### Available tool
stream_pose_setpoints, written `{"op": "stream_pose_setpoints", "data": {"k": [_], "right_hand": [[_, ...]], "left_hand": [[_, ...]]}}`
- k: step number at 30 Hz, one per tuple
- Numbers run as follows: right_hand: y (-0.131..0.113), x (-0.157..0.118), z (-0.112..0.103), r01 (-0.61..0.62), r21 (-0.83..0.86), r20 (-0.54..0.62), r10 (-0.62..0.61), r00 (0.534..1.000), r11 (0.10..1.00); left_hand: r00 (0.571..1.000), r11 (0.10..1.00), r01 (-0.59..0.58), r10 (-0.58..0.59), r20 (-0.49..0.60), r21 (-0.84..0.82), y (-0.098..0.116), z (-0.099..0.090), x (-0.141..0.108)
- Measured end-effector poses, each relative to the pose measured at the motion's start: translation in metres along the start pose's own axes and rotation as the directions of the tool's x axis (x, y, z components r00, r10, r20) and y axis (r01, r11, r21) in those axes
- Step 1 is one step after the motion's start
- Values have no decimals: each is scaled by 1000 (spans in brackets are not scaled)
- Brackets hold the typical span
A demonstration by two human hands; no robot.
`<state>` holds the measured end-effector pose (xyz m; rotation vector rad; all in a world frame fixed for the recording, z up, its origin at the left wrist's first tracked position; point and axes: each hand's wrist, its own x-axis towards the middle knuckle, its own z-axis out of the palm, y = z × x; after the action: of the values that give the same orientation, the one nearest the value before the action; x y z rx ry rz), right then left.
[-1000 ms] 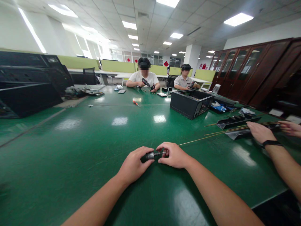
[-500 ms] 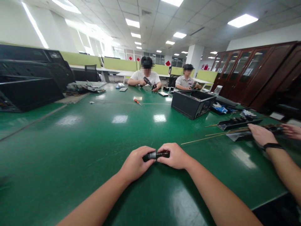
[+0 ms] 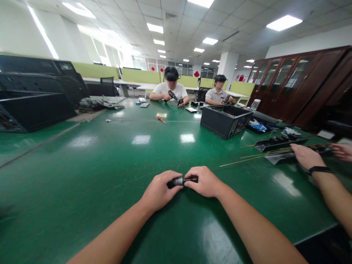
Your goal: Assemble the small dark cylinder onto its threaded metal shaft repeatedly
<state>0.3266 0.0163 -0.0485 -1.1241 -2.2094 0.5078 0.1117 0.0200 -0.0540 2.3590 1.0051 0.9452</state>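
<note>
Near the front middle of the green table (image 3: 115, 154), my left hand (image 3: 161, 189) is closed around a dark cylindrical tool (image 3: 178, 181) with a silver collar. The tool lies sideways, its collar towards the right, and its left part is hidden by the palm. My right hand (image 3: 205, 181) pinches the thin dark shaft that sticks out of the collar, fingertips close to those of my left hand. What the shaft is exactly is too small to tell.
An open black computer case (image 3: 225, 121) stands at the back right. Beside it, another person's hands (image 3: 309, 157) work over metal trays with thin rods (image 3: 247, 160). An orange screwdriver (image 3: 161, 118) lies further back. Black cases (image 3: 35, 110) fill the far left. Two people sit opposite.
My hands and the tool have hardly moved; the fingers of my right hand have shifted slightly on the shaft. The longest thin rod's tip has moved a little to the right.
</note>
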Motion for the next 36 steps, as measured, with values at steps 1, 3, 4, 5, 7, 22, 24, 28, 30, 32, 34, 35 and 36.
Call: {"op": "stream_pose_setpoints", "data": {"k": [1, 3, 4, 5, 7, 22, 24, 28, 30, 32, 34, 35, 36], "right_hand": [[0, 0, 0, 1, -2, 0, -1, 1000, 1000], [0, 0, -1, 6, -11, -3, -6, 1000, 1000], [0, 0, -1, 10, -15, -4, -10, 1000, 1000], [-1, 0, -1, 15, -18, -6, -15, 1000, 1000], [-1, 0, -2, 22, -17, -6, -22, 1000, 1000], [0, 0, -5, -1, 1, -3, 1, 1000, 1000], [0, 0, -5, -4, 7, -2, 4, 1000, 1000], [0, 0, -5, -12, 17, 0, 12, 1000, 1000], [0, -1, -5, -19, 17, 1, 19, 1000, 1000], [0, -1, -5, -21, 14, -2, 21, 1000, 1000], [1, -1, -5, -22, 16, -1, 22, 1000, 1000], [1, -1, -5, -24, 18, 1, 24, 1000, 1000], [1, -1, -5, -27, 20, 3, 27, 1000, 999]], "left_hand": [[1000, 1000, -2, 2, -4, 2, 0, 0, 0], [1000, 1000, 0, 0, -6, 7, 0, 0, 0], [1000, 1000, 0, 0, -7, 9, 0, 0, 0], [1000, 1000, 0, 0, -7, 12, 0, 0, 0], [1000, 1000, -2, 2, -6, 21, -1, 0, 0], [997, 996, -34, 39, -72, 79, -7, 0, -3], [996, 995, -45, 51, -77, 84, -7, 0, -3], [994, 995, -55, 63, -87, 89, -8, 0, -3], [995, 995, -51, 58, -84, 87, -8, 0, -3], [995, 995, -45, 52, -81, 85, -8, 0, -4], [995, 995, -42, 50, -85, 87, -8, 0, -4], [995, 995, -44, 52, -89, 89, -8, 0, -4], [994, 995, -47, 55, -92, 91, -7, 0, -4]]}}
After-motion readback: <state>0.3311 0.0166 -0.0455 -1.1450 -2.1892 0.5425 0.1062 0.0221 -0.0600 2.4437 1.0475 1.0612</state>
